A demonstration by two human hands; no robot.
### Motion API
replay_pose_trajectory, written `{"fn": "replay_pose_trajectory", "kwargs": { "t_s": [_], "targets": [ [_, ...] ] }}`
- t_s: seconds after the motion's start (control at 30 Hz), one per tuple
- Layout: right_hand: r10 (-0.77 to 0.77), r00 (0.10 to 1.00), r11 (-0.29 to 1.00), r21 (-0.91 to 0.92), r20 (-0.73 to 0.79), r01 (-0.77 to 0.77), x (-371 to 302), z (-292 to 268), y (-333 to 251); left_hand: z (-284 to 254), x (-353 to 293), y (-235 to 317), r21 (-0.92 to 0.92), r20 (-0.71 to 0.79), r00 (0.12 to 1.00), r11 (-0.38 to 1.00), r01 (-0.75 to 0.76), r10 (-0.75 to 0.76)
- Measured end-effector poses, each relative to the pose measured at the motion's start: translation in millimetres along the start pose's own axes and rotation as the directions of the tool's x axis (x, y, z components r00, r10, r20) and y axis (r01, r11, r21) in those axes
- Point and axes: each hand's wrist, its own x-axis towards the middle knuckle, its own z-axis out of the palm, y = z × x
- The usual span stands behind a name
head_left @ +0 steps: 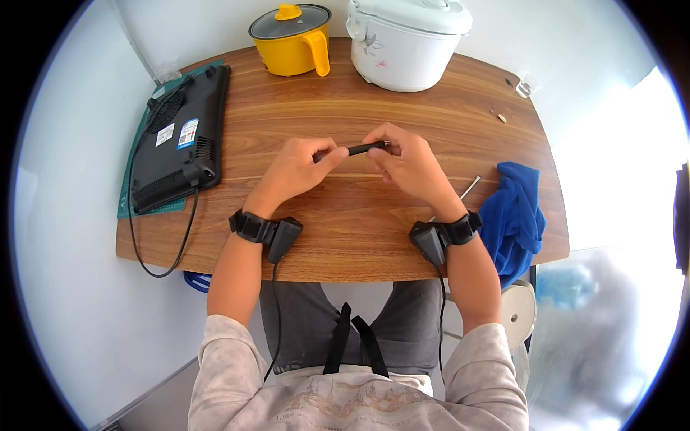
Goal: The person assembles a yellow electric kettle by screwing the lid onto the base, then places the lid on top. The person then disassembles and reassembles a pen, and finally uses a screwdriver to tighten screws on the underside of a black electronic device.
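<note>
Black stick: in the head view I have the slim black stick on the near side of the rice cooker, well apart from it, spanning the gap between both hands.
Left hand: my feed shows the left hand pinching the stick's left end between thumb and fingers.
Right hand: I see the right hand gripping the other end, its fingertips partly covering it.
Yellow pot: just left of the rice cooker I make out the yellow pot, lid on.
Black appliance: far left of the rice cooker and nearer the person, with fan grille and cable, the black appliance lies on a green mat.
Blue cloth: right of the rice cooker, nearer the person, the blue cloth lies crumpled.
Metal rod: left of that cloth I spot a thin metal rod, partly hidden by the right wrist.
Desk: everything named rests on or above the wooden desk.
</note>
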Motion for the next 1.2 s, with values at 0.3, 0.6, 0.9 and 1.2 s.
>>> {"fn": "replay_pose_trajectory", "kwargs": {
  "t_s": [0.3,0.6,0.9,1.2],
  "targets": [
    [-0.091,0.99,0.995,-0.05,-0.107,0.086,-3,2,-5,-1,-1,9,0.072,-0.026,0.999,0.997,-0.022,0.024],
    [-0.126,0.96,0.963,-0.263,-0.25,0.057,-4,-25,6,-8,-4,0,0.21,-0.045,0.997,0.976,-0.054,0.065],
    [-0.151,0.985,0.859,-0.504,-0.078,0.092,-6,-24,28,-3,-4,3,0.217,-0.059,0.99,0.969,-0.115,0.131],
    [-0.19,0.973,0.931,-0.337,-0.13,0.137,-6,-15,18,3,-1,6,0.222,0.01,0.991,0.966,-0.135,0.136]
  ]
}}
